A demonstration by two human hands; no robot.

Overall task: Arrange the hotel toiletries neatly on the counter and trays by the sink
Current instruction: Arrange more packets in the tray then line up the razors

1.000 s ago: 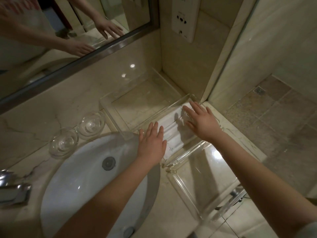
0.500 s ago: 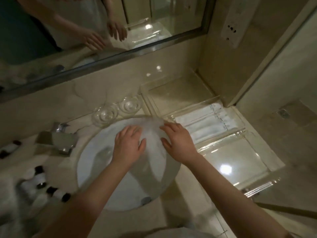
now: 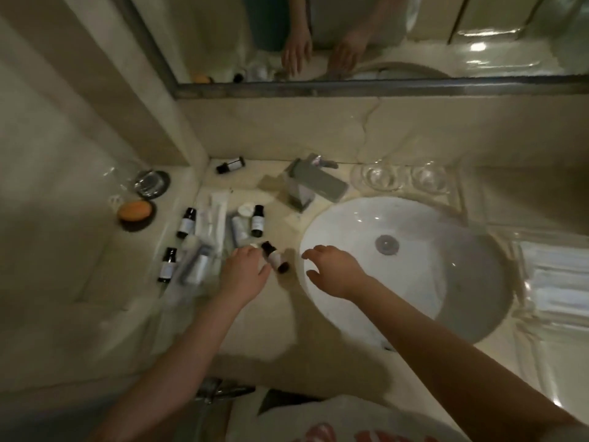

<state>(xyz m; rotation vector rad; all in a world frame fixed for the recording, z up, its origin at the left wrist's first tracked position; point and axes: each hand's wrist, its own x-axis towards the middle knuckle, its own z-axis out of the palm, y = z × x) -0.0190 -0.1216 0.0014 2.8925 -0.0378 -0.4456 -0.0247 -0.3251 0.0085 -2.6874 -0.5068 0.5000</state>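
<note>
Here, two bare hands hover over a marble worktop (image 3: 261,320) strewn with toiletries.

One round white sink (image 3: 414,269) sits beneath one mirror (image 3: 350,39), one square tap (image 3: 314,186) and two clear glass dishes (image 3: 382,177) behind it. Left of the basin lie five small dark-capped bottles (image 3: 187,223), with white tubes and packets among them, blurred beyond counting. The left hand (image 3: 243,272) rests beside the nearest bottle (image 3: 274,257), fingers loosely spread; the right hand (image 3: 331,269) hangs over the basin rim, fingers wide, holding nothing.
</note>
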